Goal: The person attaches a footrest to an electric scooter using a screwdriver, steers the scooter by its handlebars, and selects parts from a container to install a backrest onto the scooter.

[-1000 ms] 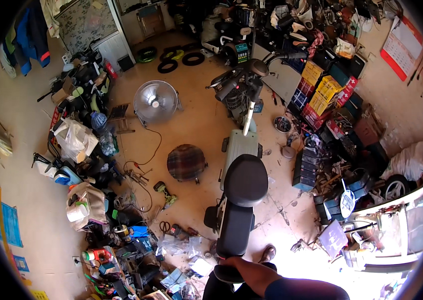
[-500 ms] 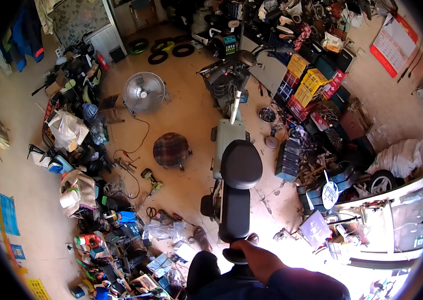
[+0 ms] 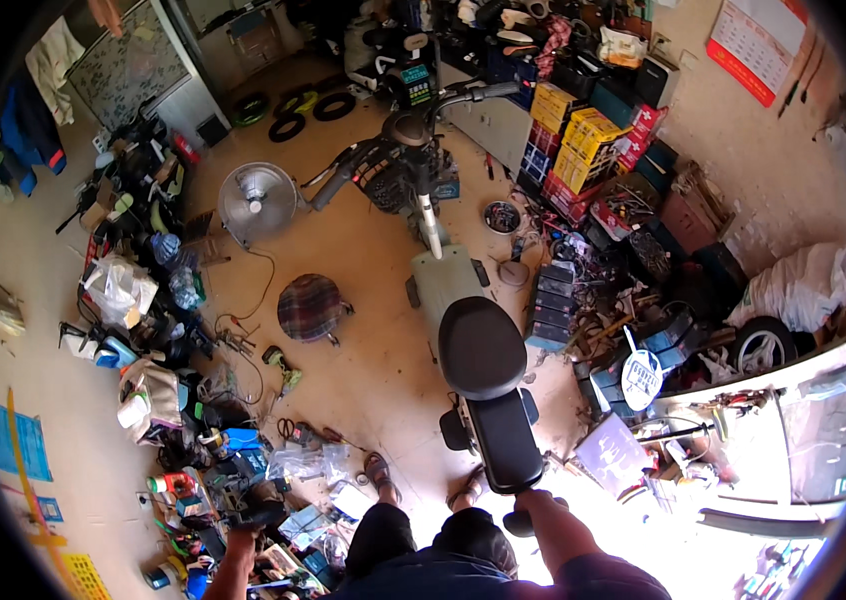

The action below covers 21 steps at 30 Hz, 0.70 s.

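A black scooter seat [image 3: 505, 445] at lower centre; a dark red plaid stool [image 3: 310, 308] left of centre; yellow crates [image 3: 576, 168] upper right.

head view | from head height | faces down | floor [image 3: 373, 390] well below (fisheye)

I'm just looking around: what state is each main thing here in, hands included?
Scooter: standing, handlebar turned slightly left.
Right hand: at the rear end of the long seat; grip unclear.
Left hand: low over clutter; too dark to tell its grip.
Metal fan: upright; running or not, can't tell.
Checked stool: upright.
Green power drill: lying down.
Tyres: lying flat.
Calendar: hanging.
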Motion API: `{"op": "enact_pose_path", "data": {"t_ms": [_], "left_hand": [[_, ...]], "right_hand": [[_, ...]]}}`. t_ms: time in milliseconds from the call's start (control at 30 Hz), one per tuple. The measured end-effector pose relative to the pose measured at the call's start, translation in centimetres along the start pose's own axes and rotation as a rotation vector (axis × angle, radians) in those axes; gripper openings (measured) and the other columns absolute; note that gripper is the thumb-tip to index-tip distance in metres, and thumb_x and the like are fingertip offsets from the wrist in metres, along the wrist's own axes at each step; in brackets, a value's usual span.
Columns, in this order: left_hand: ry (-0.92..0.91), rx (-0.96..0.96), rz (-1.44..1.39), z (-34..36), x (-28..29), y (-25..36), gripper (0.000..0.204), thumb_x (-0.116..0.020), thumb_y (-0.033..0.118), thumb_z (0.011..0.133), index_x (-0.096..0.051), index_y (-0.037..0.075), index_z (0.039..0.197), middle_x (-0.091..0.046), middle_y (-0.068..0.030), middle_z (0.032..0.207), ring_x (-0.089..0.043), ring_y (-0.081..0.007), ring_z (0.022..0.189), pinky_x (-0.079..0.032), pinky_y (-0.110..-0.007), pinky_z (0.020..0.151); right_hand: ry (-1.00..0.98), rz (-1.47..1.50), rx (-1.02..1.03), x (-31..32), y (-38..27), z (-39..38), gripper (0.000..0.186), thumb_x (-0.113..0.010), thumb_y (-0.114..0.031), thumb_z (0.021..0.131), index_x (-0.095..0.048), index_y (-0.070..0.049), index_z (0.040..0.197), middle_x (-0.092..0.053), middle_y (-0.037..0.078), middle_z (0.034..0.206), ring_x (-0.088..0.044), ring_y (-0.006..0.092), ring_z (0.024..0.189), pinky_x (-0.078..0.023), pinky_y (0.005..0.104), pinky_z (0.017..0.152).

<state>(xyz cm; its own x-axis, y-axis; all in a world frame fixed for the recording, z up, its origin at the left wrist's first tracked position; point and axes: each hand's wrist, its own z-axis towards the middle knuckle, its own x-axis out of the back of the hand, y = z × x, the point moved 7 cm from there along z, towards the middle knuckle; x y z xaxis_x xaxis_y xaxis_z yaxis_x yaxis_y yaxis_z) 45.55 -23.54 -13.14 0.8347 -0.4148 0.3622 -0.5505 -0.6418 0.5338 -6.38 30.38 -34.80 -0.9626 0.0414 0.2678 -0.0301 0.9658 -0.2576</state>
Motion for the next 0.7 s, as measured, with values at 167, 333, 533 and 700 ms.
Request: {"op": "enact_pose_path", "data": {"t_ms": [167,333,533,700], "left_hand": [[-0.383,-0.418,0.07,-0.6,-18.5,26.2,0.043,-0.054,0.004,0.077,-0.067,-0.004,0.118,-0.068,-0.0101,0.085,-0.057,-0.019,0.059,-0.046,-0.031,0.051],[-0.209,-1.091,0.387,-1.5,-33.7,47.9,0.024,-0.046,0.003,0.095,-0.069,-0.001,0.094,-0.065,-0.0063,0.079,-0.056,-0.0113,0.065,-0.039,-0.028,0.055],[0.647,-1.732,0.954,-7.2,-51.1,63.4,0.054,-0.075,0.047,0.086,-0.068,-0.003,0.104,-0.068,-0.0204,0.102,-0.066,-0.0394,0.099,-0.054,-0.047,0.085],[0.441,-1.65,1.107,-3.5,-59.3,67.5,0.05,-0.078,0.04,0.083,-0.067,-0.001,0.109,-0.069,-0.0182,0.104,-0.067,-0.0365,0.101,-0.057,-0.046,0.088]], "right_hand": [[0.023,0.104,-0.043,0.6,5.4,-0.6,0.049,-0.066,-0.03,0.093,-0.063,-0.009,0.137,-0.056,0.019,0.143,-0.045,0.0334,0.138,-0.032,0.0486,0.117],[0.072,0.133,-0.084,0.2,7.1,-1.7,0.05,-0.065,-0.029,0.093,-0.062,-0.01,0.139,-0.054,0.02,0.147,-0.043,0.0345,0.142,-0.031,0.0492,0.12],[0.285,-0.129,-0.167,-1.4,5.3,-5.4,0.051,-0.065,-0.027,0.093,-0.06,-0.01,0.141,-0.052,0.021,0.15,-0.041,0.0357,0.146,-0.028,0.0499,0.123],[0.89,0.039,-0.733,6.3,-0.4,-16.3,0.079,-0.069,-0.028,0.089,-0.035,0.001,0.155,-0.036,0.024,0.16,-0.03,0.0377,0.153,-0.021,0.0489,0.128]]}}
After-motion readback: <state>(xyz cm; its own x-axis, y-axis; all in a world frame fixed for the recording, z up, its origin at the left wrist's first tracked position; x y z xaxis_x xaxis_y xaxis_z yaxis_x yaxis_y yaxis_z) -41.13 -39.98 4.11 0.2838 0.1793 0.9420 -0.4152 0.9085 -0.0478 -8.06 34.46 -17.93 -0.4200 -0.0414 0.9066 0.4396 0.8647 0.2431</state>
